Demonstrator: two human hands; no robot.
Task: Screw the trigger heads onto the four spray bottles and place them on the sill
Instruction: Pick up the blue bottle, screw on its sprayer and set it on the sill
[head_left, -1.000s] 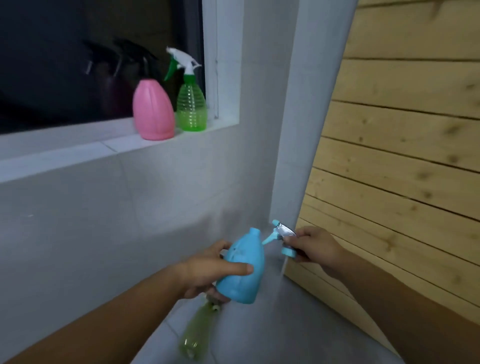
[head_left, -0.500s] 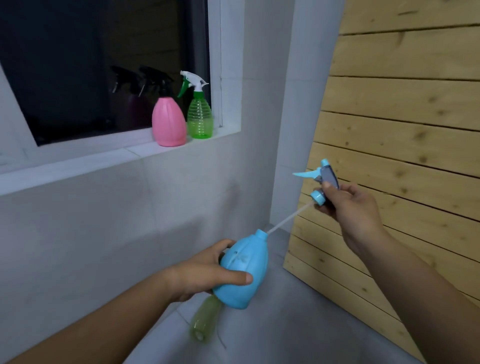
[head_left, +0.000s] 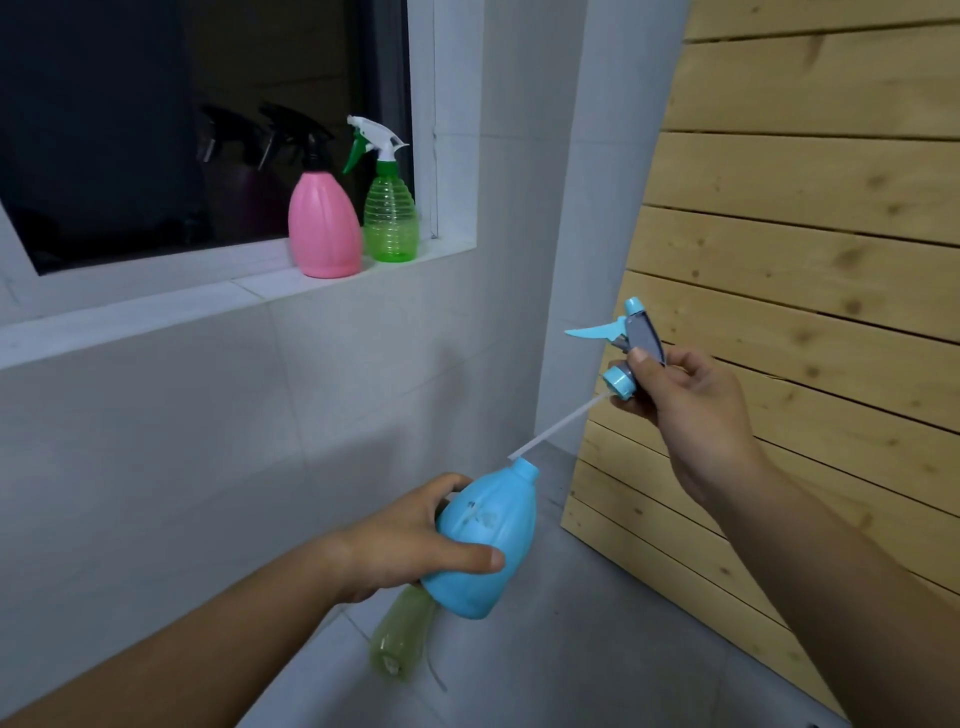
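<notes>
Roughly halfway, judging by the sill (head_left: 244, 296) in the upper left of the frame: a pink bottle (head_left: 324, 228) with a black trigger head and a clear green bottle (head_left: 390, 218) with a white-and-green head stand there upright, just beside each other, both capped.

Third bottle is in hand. Left hand (head_left: 410, 545) holds the blue bottle (head_left: 488, 540) at lower centre, fingers wrapped round its body, thumb across the front, neck tilted up and to the right. Right hand (head_left: 685, 400) at centre right pinches the blue trigger head (head_left: 631, 345) between thumb and fingers, clear of the bottle. Only the tip of its white dip tube (head_left: 558, 425) sits at the neck opening; whether it is inside cannot be told. Collar is well apart from the neck, so no threading yet.

Fourth bottle, yellowish-green (head_left: 402, 634), lies on its side on the grey floor below the blue one, partly hidden by it. No head on it as far as visible, and its head is not in view.

Left to do: feed tube in, screw blue head on, sill it, then repeat for the floor bottle.
</notes>
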